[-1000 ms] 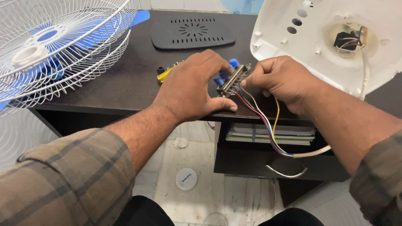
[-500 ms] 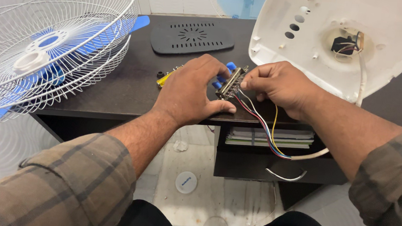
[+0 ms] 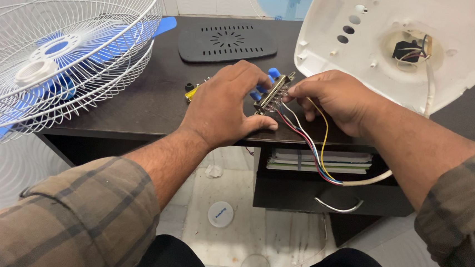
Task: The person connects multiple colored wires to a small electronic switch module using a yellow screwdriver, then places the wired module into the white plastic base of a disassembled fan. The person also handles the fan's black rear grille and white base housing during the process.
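My left hand [image 3: 222,107] rests palm down on the dark desk [image 3: 144,107] and grips a small switch block [image 3: 273,94] with blue push buttons. My right hand [image 3: 337,98] pinches the block's other side, where several coloured wires [image 3: 309,141] attach. The wires run down off the desk edge into a white cable [image 3: 368,179]. A tool with a yellow handle [image 3: 193,91] lies just left of my left hand, mostly hidden by it.
A white wire fan guard with blue blades [image 3: 53,59] lies at the left. A dark vented cover plate [image 3: 227,41] sits at the back. The white fan base shell [image 3: 405,45] stands tilted at the right, its inside showing. A white lid [image 3: 221,213] lies on the floor.
Both hands have stayed on the switch block with only slight shifts. The view has tilted a little.
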